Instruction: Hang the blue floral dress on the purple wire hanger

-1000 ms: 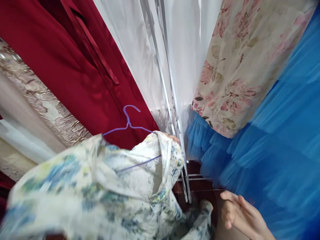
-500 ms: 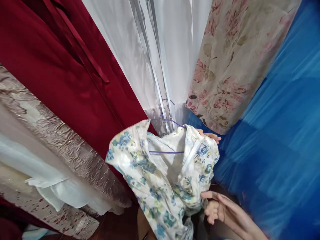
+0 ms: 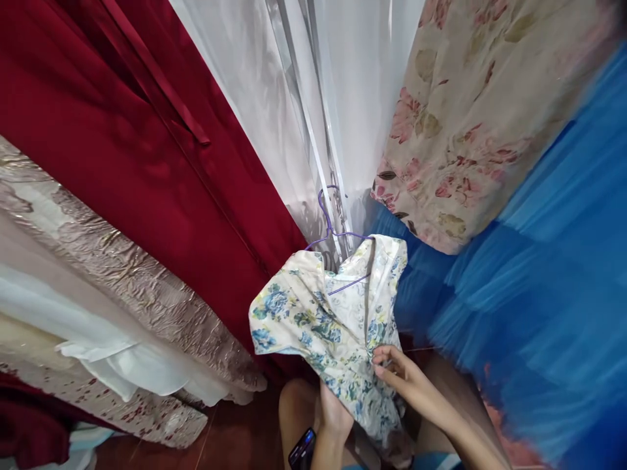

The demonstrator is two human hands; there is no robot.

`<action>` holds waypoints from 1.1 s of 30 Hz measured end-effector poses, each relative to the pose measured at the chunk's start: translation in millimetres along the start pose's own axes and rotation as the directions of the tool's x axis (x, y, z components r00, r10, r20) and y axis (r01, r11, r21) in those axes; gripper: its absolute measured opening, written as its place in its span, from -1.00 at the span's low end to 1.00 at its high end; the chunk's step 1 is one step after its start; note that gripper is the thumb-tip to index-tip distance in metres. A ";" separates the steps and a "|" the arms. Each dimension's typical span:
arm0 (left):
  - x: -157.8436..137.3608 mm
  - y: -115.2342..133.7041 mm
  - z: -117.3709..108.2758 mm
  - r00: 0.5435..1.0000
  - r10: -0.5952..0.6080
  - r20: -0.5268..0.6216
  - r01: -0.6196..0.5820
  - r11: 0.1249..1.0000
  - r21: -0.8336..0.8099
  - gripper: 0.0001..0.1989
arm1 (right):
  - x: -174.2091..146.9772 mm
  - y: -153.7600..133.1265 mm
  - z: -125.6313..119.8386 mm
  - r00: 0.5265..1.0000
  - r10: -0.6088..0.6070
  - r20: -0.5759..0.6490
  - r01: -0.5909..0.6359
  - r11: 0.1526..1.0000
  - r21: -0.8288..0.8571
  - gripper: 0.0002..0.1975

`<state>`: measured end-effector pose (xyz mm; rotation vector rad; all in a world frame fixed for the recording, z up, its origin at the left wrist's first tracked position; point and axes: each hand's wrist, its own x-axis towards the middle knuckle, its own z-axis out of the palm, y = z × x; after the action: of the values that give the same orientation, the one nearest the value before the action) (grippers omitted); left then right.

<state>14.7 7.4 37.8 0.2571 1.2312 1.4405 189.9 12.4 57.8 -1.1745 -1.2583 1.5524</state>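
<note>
A white blouse with blue and yellow-green flowers point(image 3: 313, 313) hangs on a purple wire hanger point(image 3: 329, 228), low in the middle of the view. My right hand point(image 3: 404, 378) is at its front, thumb and forefinger pinching the cloth below the V-neck. My left hand point(image 3: 336, 411) is under the lower left side of the blouse, against the cloth; its fingers are hidden behind the fabric. A dark watch-like device with a lit screen point(image 3: 302, 447) sits by the left wrist. The blouse's lower part bunches between my legs.
A dark red garment point(image 3: 147, 150) and textured pinkish cloth point(image 3: 161, 281) hang at left. White cloth with shiny straps point(image 3: 313, 117) hangs behind the hanger. A beige floral garment point(image 3: 450, 156) and blue tulle point(image 3: 548, 313) fill the right. Reddish floor tiles point(image 3: 225, 431) show below.
The left hand, earlier behind the blouse's right shoulder, is now under its lower left side. My right hand has moved up and left onto the front. The blouse hangs straighter, showing more hanger.
</note>
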 end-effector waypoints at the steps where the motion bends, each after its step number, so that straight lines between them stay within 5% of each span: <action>1: -2.0 -1.8 -11.2 0.996 -0.052 0.068 0.053 0.998 -0.018 -0.24 | 5.8 3.5 6.9 0.999 -0.027 -0.045 0.024 0.998 -0.062 -0.61; 3: -4.9 -3.6 -31.1 0.963 -0.136 0.233 0.146 0.989 -0.024 -0.02 | 16.7 8.6 19.2 0.992 -0.092 -0.091 0.075 0.982 -0.171 -0.68; 5: -5.6 -3.3 -43.3 0.941 -0.138 0.308 0.131 0.990 0.043 -0.03 | 25.1 10.2 27.8 0.985 -0.160 -0.068 0.138 0.957 -0.256 -0.76; 12: 4.4 5.9 -35.4 0.983 0.062 0.172 -0.109 0.954 0.279 -0.37 | 27.8 -1.5 25.7 0.982 -0.189 -0.020 0.170 0.923 -0.345 -0.66; 18: 13.1 10.6 -27.4 0.978 0.088 0.191 -0.145 0.940 0.310 -0.41 | 23.1 -6.6 25.6 0.989 -0.144 0.023 0.145 0.966 -0.215 -0.67; 20: 14.3 9.7 -30.1 0.971 0.188 0.147 -0.232 0.892 0.387 -0.41 | 21.4 -2.4 28.9 0.994 -0.108 0.020 0.109 0.987 -0.115 -0.66; 22: 13.4 6.7 -34.5 0.904 0.424 0.062 -0.398 0.777 0.487 -0.37 | 18.6 3.5 32.9 0.997 -0.068 -0.024 0.068 0.997 -0.037 -0.63; 24: 9.5 1.6 -38.4 0.737 0.676 0.013 -0.551 0.589 0.591 -0.35 | 15.0 8.2 36.9 0.996 -0.049 -0.069 0.050 0.999 0.013 -0.61; 26: 2.9 -5.4 -39.2 0.598 0.796 0.089 -0.635 0.403 0.659 -0.41 | 11.3 9.8 40.3 0.997 -0.035 -0.066 0.038 0.998 0.054 -0.62; 29: -6.6 -17.3 -32.7 0.620 0.695 0.363 -0.700 0.282 0.656 -0.70 | 7.6 6.6 42.7 1.000 -0.019 -0.012 0.020 0.995 0.093 -0.68; 33: -7.5 -26.7 -17.5 0.674 0.573 0.467 -0.714 0.340 0.612 -0.86 | 6.7 1.5 39.8 1.000 -0.003 -0.015 0.005 0.991 0.134 -0.72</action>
<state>20.0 -13.8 13.3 1.6267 1.6349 1.3797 149.6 8.9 58.1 -1.0947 -1.1280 1.5967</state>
